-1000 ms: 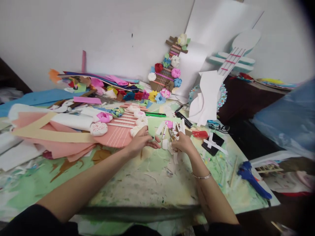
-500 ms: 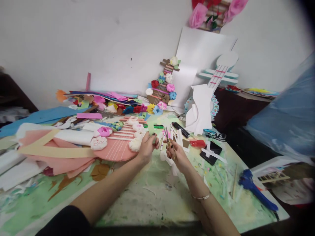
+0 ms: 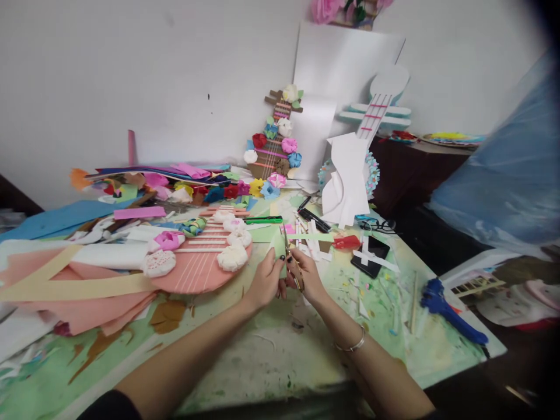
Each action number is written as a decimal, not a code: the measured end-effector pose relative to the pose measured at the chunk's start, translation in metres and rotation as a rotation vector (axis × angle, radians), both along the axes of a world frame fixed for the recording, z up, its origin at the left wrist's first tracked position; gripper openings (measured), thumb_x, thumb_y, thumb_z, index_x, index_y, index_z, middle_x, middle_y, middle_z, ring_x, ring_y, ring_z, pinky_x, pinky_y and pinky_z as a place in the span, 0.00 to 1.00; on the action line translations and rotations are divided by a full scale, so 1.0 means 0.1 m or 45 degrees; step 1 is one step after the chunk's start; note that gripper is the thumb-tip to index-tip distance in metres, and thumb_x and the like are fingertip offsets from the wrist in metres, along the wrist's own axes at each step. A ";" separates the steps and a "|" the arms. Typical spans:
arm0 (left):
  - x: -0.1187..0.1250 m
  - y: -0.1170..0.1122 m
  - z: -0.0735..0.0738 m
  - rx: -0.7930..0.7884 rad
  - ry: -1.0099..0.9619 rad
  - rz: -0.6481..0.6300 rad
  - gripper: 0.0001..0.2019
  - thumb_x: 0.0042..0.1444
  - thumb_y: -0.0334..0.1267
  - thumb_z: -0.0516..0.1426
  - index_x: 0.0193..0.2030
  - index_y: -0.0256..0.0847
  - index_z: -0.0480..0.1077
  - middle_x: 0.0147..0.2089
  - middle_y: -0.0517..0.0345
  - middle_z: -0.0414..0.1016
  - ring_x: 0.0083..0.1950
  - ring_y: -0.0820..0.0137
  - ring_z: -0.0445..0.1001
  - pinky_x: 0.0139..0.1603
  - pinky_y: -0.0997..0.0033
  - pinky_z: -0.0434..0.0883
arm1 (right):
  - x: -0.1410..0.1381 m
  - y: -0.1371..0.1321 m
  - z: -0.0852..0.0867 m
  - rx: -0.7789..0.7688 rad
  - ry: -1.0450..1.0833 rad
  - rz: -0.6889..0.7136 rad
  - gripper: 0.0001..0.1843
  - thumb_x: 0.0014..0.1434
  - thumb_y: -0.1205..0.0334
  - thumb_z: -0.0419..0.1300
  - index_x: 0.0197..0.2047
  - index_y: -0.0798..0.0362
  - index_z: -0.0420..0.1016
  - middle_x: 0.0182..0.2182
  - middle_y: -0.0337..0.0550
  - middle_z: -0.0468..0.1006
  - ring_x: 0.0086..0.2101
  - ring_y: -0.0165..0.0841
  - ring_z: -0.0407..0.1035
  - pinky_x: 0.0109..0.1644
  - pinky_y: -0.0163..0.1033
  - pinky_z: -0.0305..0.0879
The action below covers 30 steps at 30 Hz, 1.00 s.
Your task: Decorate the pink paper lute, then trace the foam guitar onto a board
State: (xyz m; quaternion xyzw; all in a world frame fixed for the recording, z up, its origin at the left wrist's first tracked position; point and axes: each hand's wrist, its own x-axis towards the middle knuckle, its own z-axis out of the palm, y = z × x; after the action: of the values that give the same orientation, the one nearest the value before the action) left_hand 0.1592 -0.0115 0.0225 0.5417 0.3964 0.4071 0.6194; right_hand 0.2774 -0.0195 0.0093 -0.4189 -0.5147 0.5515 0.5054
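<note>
My left hand is closed on a small piece of light green paper, its thumb pressing the paper from above. In my right hand is a pair of scissors, fingers through the handles and blades pointing up and away, right against the green paper. The two hands nearly touch over the table's middle. Left of them lies a pink paper guitar with white strings and white paper flowers along its edge.
A blue glue gun lies at the right edge. Nearer are a black phone, a red-handled item, eyeglasses and black pens. Pink tissue paper spreads at left. A flower-covered brown guitar leans on the wall.
My hands have come together, bringing the scissors to the green paper. A light green strip now lies behind my right hand. The view has shifted slightly to the right and down.
</note>
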 end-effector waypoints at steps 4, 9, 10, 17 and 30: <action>-0.02 -0.06 0.00 0.012 0.024 -0.043 0.16 0.56 0.54 0.52 0.43 0.47 0.60 0.22 0.64 0.71 0.13 0.70 0.67 0.12 0.71 0.56 | 0.01 -0.01 -0.04 -0.048 -0.017 -0.030 0.30 0.50 0.36 0.60 0.48 0.48 0.70 0.16 0.30 0.59 0.13 0.26 0.53 0.18 0.34 0.54; -0.03 -0.06 -0.03 0.003 -0.028 -0.066 0.16 0.55 0.55 0.53 0.43 0.47 0.61 0.21 0.64 0.70 0.12 0.70 0.66 0.12 0.71 0.56 | 0.02 0.00 -0.07 -0.042 -0.061 -0.051 0.30 0.48 0.36 0.61 0.46 0.48 0.71 0.16 0.31 0.60 0.15 0.27 0.57 0.19 0.33 0.54; -0.03 -0.06 -0.04 -0.005 -0.045 -0.065 0.17 0.55 0.55 0.53 0.43 0.47 0.61 0.21 0.65 0.69 0.12 0.70 0.65 0.12 0.71 0.56 | 0.02 0.00 -0.08 -0.041 -0.071 -0.055 0.30 0.48 0.36 0.61 0.46 0.48 0.71 0.16 0.31 0.60 0.15 0.27 0.57 0.19 0.33 0.54; -0.03 -0.09 -0.02 -0.012 -0.070 -0.063 0.18 0.56 0.54 0.52 0.44 0.42 0.59 0.20 0.68 0.67 0.11 0.74 0.65 0.11 0.77 0.57 | -0.01 -0.01 -0.11 -0.009 -0.116 -0.047 0.29 0.50 0.35 0.58 0.43 0.51 0.69 0.14 0.29 0.60 0.13 0.27 0.57 0.17 0.32 0.55; -0.58 0.22 0.16 0.094 0.064 -0.120 0.15 0.54 0.48 0.58 0.36 0.36 0.65 0.19 0.63 0.69 0.15 0.77 0.65 0.17 0.78 0.61 | 0.21 0.05 0.09 0.017 -0.111 0.016 0.24 0.52 0.40 0.60 0.37 0.54 0.66 0.25 0.33 0.64 0.17 0.21 0.59 0.19 0.30 0.55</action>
State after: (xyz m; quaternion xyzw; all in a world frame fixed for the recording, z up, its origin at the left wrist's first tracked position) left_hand 0.1011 0.0101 0.0390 0.5924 0.3706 0.3779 0.6073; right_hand 0.2979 -0.0141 0.0181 -0.4359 -0.5426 0.5322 0.4820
